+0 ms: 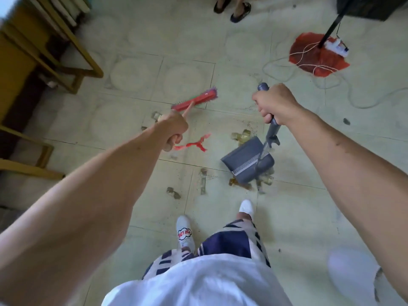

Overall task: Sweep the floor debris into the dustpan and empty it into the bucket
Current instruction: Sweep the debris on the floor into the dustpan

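My left hand point(173, 129) grips the pink handle of a red broom point(194, 100), whose head rests on the tiles ahead of me. My right hand point(276, 102) grips the grey upright handle of a grey dustpan point(242, 156), which stands on the floor in front of my feet. Crumpled clear and brownish debris point(240, 136) lies just beyond the pan, and more debris point(265, 181) lies at its near edge and to its left. A red scrap point(196, 144) lies between the broom and the pan. A white bucket point(353, 274) shows at the lower right.
Wooden furniture legs point(72, 54) stand at the left. A red bag point(318, 55) with a black pole, a white power strip point(337, 46) and loose white cables point(331, 85) lies at the upper right. Another person's sandalled feet point(231, 8) stand at the top.
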Demonstrator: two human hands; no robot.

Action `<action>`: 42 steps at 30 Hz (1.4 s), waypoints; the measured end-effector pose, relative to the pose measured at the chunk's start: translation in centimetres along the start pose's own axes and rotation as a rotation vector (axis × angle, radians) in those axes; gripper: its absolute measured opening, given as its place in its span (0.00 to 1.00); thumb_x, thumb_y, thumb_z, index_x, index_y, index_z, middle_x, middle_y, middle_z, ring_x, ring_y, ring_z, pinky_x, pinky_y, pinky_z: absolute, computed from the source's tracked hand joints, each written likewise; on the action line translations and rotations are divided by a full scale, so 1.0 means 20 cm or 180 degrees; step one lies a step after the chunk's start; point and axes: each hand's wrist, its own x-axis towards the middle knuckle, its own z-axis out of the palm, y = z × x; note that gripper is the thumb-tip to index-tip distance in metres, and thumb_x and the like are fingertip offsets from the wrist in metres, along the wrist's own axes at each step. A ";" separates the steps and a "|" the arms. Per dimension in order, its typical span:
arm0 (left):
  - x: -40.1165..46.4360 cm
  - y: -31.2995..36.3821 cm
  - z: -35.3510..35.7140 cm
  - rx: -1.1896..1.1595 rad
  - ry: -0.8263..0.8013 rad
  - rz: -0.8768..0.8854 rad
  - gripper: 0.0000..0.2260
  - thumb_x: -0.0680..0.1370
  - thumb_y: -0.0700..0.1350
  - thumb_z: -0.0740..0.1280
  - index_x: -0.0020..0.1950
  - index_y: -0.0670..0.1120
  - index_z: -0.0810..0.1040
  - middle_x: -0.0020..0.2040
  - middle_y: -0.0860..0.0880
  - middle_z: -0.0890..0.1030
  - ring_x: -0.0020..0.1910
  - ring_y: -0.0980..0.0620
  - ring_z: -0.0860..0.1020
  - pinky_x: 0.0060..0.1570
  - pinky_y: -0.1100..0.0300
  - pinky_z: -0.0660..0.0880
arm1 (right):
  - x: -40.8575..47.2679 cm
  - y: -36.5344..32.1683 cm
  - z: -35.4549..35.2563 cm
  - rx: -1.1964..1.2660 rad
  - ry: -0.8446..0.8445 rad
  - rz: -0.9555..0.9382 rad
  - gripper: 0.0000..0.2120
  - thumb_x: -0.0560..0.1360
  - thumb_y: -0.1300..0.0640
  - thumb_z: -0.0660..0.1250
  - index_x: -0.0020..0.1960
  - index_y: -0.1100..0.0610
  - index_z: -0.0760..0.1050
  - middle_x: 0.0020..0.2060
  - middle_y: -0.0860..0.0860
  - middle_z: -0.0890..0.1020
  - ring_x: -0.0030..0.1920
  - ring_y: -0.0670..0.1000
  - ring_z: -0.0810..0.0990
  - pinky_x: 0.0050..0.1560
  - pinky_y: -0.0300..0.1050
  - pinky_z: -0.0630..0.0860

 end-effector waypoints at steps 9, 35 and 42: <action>0.20 -0.54 -0.46 0.0354 0.0134 -0.0523 0.05 0.72 0.33 0.66 0.37 0.38 0.80 0.19 0.48 0.77 0.14 0.52 0.72 0.19 0.67 0.69 | -0.06 -0.32 0.63 -0.0037 -0.0188 0.0001 0.07 0.70 0.62 0.62 0.35 0.56 0.68 0.24 0.52 0.69 0.14 0.47 0.63 0.19 0.33 0.60; 0.63 -0.79 -1.10 -0.1117 -0.1686 -0.0557 0.08 0.84 0.36 0.53 0.52 0.37 0.71 0.35 0.42 0.75 0.17 0.57 0.71 0.15 0.66 0.69 | -0.15 -0.78 1.31 -0.0387 -0.0762 0.0144 0.11 0.70 0.62 0.63 0.32 0.55 0.65 0.15 0.46 0.65 0.16 0.45 0.60 0.19 0.32 0.58; 0.45 -0.72 -0.82 -0.0319 -0.1442 -0.0785 0.10 0.79 0.32 0.50 0.43 0.39 0.69 0.21 0.46 0.73 0.15 0.55 0.68 0.15 0.67 0.63 | -0.19 -0.57 0.97 -0.0398 -0.0465 0.0150 0.10 0.69 0.62 0.62 0.31 0.55 0.66 0.14 0.45 0.66 0.14 0.45 0.61 0.18 0.31 0.59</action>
